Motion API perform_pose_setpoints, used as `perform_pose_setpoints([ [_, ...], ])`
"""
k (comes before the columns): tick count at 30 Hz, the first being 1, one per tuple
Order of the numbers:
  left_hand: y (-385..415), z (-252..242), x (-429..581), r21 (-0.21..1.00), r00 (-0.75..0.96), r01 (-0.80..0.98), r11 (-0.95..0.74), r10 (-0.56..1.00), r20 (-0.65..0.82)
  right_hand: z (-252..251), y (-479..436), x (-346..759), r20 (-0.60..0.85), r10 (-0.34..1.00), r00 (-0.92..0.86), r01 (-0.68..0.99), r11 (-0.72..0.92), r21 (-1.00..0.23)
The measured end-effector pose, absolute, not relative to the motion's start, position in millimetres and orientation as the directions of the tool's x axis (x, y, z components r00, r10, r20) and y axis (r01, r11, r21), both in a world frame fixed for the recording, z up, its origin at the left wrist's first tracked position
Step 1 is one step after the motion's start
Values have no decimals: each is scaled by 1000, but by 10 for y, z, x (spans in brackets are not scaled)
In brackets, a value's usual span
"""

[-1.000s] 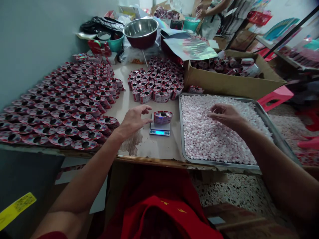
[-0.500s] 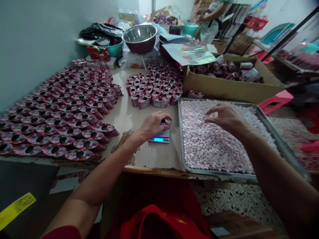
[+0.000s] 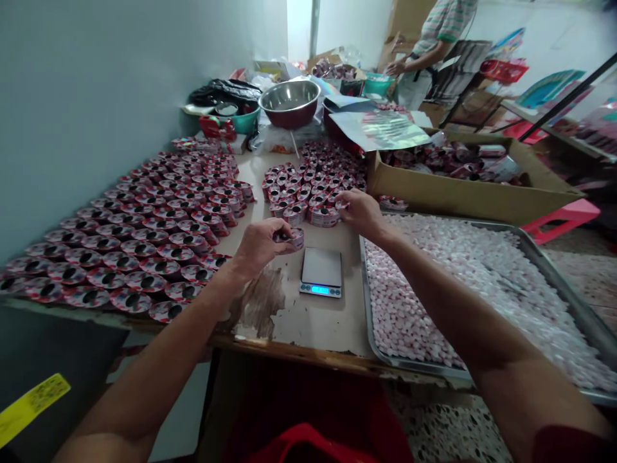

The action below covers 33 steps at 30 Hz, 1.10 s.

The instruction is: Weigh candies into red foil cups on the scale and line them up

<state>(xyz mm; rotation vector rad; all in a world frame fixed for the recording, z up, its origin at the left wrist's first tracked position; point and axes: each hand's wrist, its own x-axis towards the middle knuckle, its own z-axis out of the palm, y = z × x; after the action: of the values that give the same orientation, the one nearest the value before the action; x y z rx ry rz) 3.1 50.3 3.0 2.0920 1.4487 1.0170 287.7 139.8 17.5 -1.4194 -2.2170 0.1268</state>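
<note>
My left hand (image 3: 263, 247) grips a small oval printed carton (image 3: 297, 239) with a hole in its top, left of the digital scale (image 3: 322, 269). The scale has a bare plate and a lit blue display. My right hand (image 3: 360, 212) is closed at the right edge of the middle group of cartons (image 3: 295, 212), fingers on one of them. To the left stand rows of similar cartons (image 3: 128, 262). Under my right forearm lies a metal tray (image 3: 370, 321) filled with small white and pinkish pellets (image 3: 409, 302).
A cardboard box (image 3: 463, 193) of loose cartons stands behind the tray. Further back are a metal bowl (image 3: 290, 106), a teal basin (image 3: 248, 121) and shiny sheets (image 3: 380, 128). A co-worker (image 3: 436, 45) stands at the back. A wall (image 3: 96, 83) bounds the left side.
My left hand has moved off the scale to the left with the carton. My right hand has gone from over the tray to the middle group of cartons.
</note>
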Motion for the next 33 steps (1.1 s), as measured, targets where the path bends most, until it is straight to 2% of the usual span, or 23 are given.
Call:
perform_pose_setpoints([
  [5, 509, 127, -309, 581, 98, 748, -322, 918, 383, 81, 1485, 2512, 155, 891, -427, 899, 437, -37],
  [8, 477, 163, -430, 566, 79, 760, -319, 910, 406, 60, 1472, 2386, 81, 901, -427, 904, 422, 70],
  [12, 489, 172, -637, 568, 102, 758, -320, 919, 382, 184, 1367, 2346, 73, 914, -399, 915, 391, 99],
  [15, 554, 128, -875, 590, 141, 756, -282, 951, 274, 397, 1111, 2383, 79, 914, -397, 916, 391, 88],
  [18, 613, 42, -1119, 587, 271, 758, -284, 956, 112, 526, 696, 2357, -36, 895, -444, 894, 445, 49],
  [21, 625, -24, -1301, 582, 362, 748, -318, 931, 43, 458, 311, 2270, -162, 866, -474, 874, 485, 32],
  [25, 573, 38, -1406, 604, 387, 732, -314, 922, 10, 362, 184, 2367, -77, 880, -468, 883, 463, -71],
  [28, 447, 166, -1298, 543, 318, 781, -309, 945, 80, 422, 444, 2676, 28, 937, -349, 923, 348, -164],
  [30, 297, 233, -1110, 512, 247, 802, -306, 952, 183, 442, 733, 2877, 50, 963, -264, 960, 267, -81],
  [33, 13, 281, -776, 536, 236, 747, -393, 911, 338, 334, 1174, 2982, -26, 967, -254, 953, 255, 166],
])
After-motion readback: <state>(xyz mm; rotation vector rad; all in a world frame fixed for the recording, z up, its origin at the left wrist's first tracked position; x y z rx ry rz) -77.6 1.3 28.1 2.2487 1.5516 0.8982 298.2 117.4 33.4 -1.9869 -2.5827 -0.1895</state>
